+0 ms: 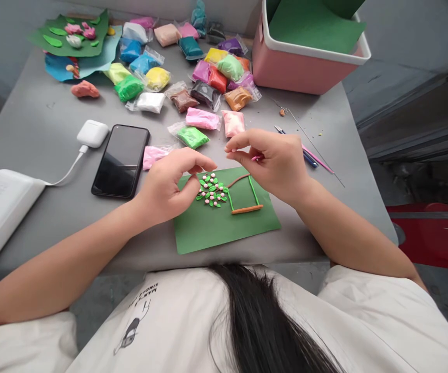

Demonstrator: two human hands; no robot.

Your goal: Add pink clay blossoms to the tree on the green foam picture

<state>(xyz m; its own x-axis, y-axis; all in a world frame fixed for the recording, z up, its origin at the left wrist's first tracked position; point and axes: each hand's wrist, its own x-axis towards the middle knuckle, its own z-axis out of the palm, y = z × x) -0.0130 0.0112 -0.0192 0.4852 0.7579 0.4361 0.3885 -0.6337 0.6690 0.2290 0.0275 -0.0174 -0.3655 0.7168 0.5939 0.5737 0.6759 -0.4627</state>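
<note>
My right hand is raised above the upper right of a green card. Its thumb and forefinger pinch a small piece of pink clay. Another bit of pink shows beneath the curled fingers; what it is I cannot make out. Over the card's upper left corner hovers my left hand, thumb and forefinger apart, nothing visible between them. On the card, green clay leaves dotted with pale pink balls form a cluster. Beside it, a clay swing has green ropes and an orange-brown seat below a brown branch.
Several bagged clays spread across the table's back. A phone, white earphone case and power bank lie left. Finished clay cards sit back left. A pink bin stands back right, near thin tools.
</note>
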